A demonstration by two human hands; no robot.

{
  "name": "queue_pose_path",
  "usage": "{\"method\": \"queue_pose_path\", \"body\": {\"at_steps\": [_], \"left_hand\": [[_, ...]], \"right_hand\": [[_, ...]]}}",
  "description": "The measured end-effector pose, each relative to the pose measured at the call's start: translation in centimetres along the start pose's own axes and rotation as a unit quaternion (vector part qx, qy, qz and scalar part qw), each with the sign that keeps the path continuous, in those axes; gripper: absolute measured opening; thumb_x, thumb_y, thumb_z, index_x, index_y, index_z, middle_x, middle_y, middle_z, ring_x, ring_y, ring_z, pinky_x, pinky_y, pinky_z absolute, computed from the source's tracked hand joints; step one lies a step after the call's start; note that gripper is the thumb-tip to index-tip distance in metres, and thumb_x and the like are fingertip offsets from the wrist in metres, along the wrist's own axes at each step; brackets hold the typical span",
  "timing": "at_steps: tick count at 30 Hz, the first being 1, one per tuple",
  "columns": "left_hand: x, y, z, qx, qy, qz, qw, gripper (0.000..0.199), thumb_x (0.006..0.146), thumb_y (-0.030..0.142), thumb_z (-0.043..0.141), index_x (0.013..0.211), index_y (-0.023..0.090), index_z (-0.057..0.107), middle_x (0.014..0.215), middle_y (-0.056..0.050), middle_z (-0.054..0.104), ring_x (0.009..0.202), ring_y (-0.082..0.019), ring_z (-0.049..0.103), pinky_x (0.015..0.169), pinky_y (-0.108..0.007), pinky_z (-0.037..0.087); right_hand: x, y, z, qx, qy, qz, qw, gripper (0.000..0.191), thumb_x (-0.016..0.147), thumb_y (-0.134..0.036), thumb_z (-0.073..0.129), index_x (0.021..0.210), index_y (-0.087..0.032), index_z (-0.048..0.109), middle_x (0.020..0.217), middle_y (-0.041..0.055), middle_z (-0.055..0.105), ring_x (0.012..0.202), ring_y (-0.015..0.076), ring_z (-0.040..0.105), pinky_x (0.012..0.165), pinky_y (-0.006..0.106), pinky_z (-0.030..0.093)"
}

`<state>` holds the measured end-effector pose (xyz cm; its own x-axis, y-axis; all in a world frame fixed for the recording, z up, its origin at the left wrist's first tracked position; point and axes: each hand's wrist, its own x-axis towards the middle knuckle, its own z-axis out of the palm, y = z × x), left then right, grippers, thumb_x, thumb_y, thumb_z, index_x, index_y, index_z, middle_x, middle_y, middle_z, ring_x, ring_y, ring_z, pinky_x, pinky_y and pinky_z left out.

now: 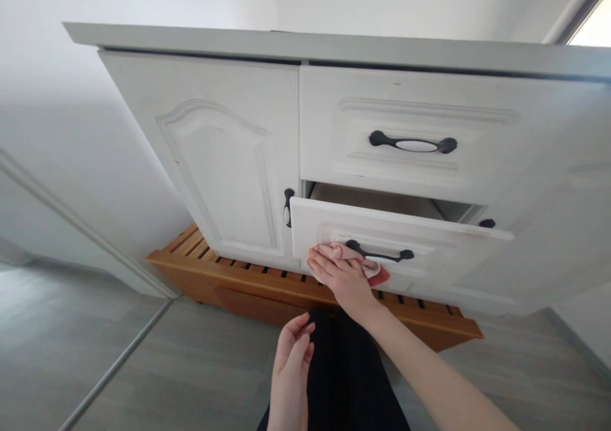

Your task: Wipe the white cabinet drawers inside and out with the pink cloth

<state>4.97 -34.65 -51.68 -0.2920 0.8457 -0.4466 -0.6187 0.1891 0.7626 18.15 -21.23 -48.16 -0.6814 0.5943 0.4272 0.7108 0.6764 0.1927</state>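
Note:
A pink, white and red cloth (380,276) lies bunched under my right hand (344,279). The fingers press it against the left part of the partly pulled-out white drawer's front (443,246), beside its black handle (382,253). My left hand (293,349) hangs lower down, over my dark-clad legs. Its fingers are loosely bent with nothing in them, and it stays apart from the drawer.
The white cabinet has a shut upper drawer (324,125) and a shut door (226,176). A slatted wooden bench (267,309) runs along its lower front, between the cabinet and my legs. A metal floor strip (119,362) crosses the grey floor.

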Motion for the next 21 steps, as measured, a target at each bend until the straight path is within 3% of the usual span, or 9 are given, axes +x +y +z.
{"method": "queue_pose_path", "body": {"at_steps": [5, 13, 18, 21], "left_hand": [[0.3, -0.9, -0.7, 0.001, 0.006, -0.022, 1.0, 0.034, 0.075, 0.035, 0.078, 0.107, 0.024, 0.072, 0.126, -0.006, 0.065, 0.118, -0.02, 0.059, 0.086, -0.023, 0.047], [1.6, -1.5, -1.2, 0.01, 0.001, -0.042, 0.999, 0.04, 0.067, 0.037, 0.085, 0.103, 0.023, 0.074, 0.123, -0.007, 0.067, 0.118, -0.023, 0.061, 0.082, -0.023, 0.05], [1.8, -1.6, -1.3, 0.012, -0.006, -0.047, 0.999, 0.037, 0.071, 0.037, 0.083, 0.105, 0.024, 0.074, 0.125, -0.006, 0.066, 0.119, -0.021, 0.06, 0.083, -0.021, 0.049], [1.8, -1.8, -1.2, 0.013, -0.011, -0.056, 0.998, 0.037, 0.07, 0.036, 0.084, 0.104, 0.024, 0.075, 0.124, -0.007, 0.067, 0.119, -0.022, 0.061, 0.082, -0.022, 0.05]], "right_hand": [[1.5, 2.6, 1.4, 0.005, -0.032, 0.013, 0.999, 0.048, 0.1, -0.013, 0.039, 0.145, -0.026, 0.049, 0.157, 0.0037, 0.042, 0.143, 0.0228, 0.041, 0.096, 0.046, 0.047], [3.7, 5.8, 2.4, 0.021, -0.092, 0.029, 0.995, 0.049, 0.099, -0.013, 0.04, 0.144, -0.03, 0.051, 0.16, 0.0015, 0.037, 0.142, 0.0241, 0.04, 0.098, 0.048, 0.044], [4.3, 5.1, 1.9, 0.035, -0.081, 0.049, 0.995, 0.041, 0.103, -0.019, 0.039, 0.138, -0.029, 0.057, 0.156, 0.0007, 0.044, 0.137, 0.0232, 0.044, 0.098, 0.045, 0.042], [4.9, 3.5, 0.2, 0.035, -0.016, 0.056, 0.998, 0.038, 0.104, -0.022, 0.039, 0.135, -0.026, 0.059, 0.148, 0.0032, 0.055, 0.128, 0.0217, 0.05, 0.096, 0.042, 0.044]]}}
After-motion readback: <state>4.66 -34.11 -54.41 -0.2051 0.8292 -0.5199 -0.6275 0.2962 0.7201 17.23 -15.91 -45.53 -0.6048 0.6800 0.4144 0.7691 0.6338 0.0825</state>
